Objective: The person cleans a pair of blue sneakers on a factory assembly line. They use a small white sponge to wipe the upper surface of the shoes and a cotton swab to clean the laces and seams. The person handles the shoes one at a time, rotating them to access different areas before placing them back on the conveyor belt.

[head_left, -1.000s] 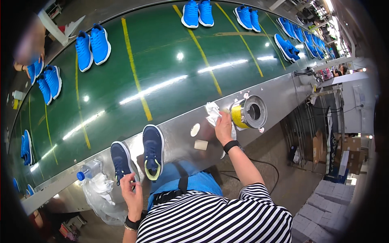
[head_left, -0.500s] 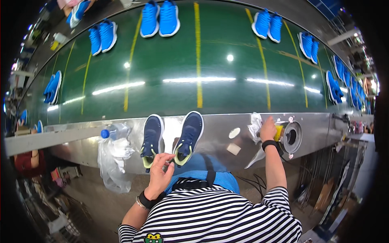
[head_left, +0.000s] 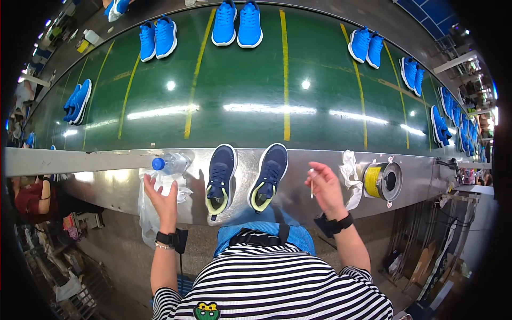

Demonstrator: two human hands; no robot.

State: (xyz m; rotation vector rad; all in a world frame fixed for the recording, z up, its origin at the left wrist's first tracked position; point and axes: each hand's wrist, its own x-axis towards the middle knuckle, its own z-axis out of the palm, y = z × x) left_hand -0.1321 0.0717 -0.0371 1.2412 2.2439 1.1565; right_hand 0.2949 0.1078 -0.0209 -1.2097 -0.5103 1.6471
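Two dark navy sneakers with white soles and pale green linings, the left sneaker point(head_left: 222, 172) and the right sneaker point(head_left: 269, 173), stand side by side on the metal ledge point(head_left: 242, 165), toes toward the belt. My left hand point(head_left: 163, 201) is left of them, fingers spread, holding nothing, over a crumpled clear plastic bag point(head_left: 145, 213). To the right of the sneakers, my right hand point(head_left: 326, 189) pinches a thin white stick that looks like a cotton swab point(head_left: 312, 191), upright between thumb and fingers. Neither hand touches the sneakers.
A green conveyor belt point(head_left: 240, 80) with yellow lines carries several bright blue sneakers point(head_left: 249, 25) beyond the ledge. A clear bottle with a blue cap point(head_left: 172, 163) lies behind the bag. White tissue point(head_left: 350, 178) and a round metal tin with a yellow side point(head_left: 392, 180) are at right.
My left hand has moved left, away from the sneakers, and spread open. My right hand has come left from beside the tin with the thin stick. The view has shifted slightly.
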